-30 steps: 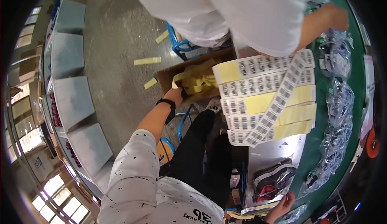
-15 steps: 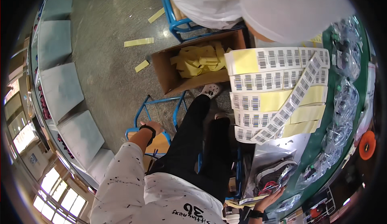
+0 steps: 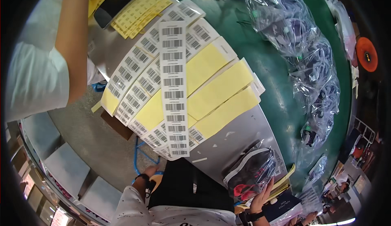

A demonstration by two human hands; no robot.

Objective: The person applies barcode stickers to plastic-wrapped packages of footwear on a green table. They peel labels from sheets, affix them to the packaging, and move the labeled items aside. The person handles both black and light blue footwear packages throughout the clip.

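Note:
A dark shoe with a white sole edge and red patches lies in a clear plastic bag [image 3: 249, 173] at the near end of a grey board [image 3: 228, 146]. My right hand [image 3: 260, 197] grips the bag's near right edge, its fingers along the side. My left hand [image 3: 150, 171], with a black wristband, is low beside the blue-framed stool [image 3: 158, 178]; its fingers are too small and blurred to read. On the board, several barcode label strips [image 3: 136, 73] overlap, some peeled to yellow backing. One loose strip [image 3: 174, 87] lies across them.
Bagged items [image 3: 315, 71] line the green table [image 3: 273, 99] on the right. Another person's arm [image 3: 73, 42] reaches in at the upper left, near yellow label sheets [image 3: 142, 12]. Light grey boxes [image 3: 67, 171] stand at the lower left. A dark navy box [image 3: 282, 206] sits right of my right hand.
My view has swung right toward the table, so the label strips now fill the middle. The carton of yellow scraps is mostly out of sight. My right hand stays at the bagged shoe.

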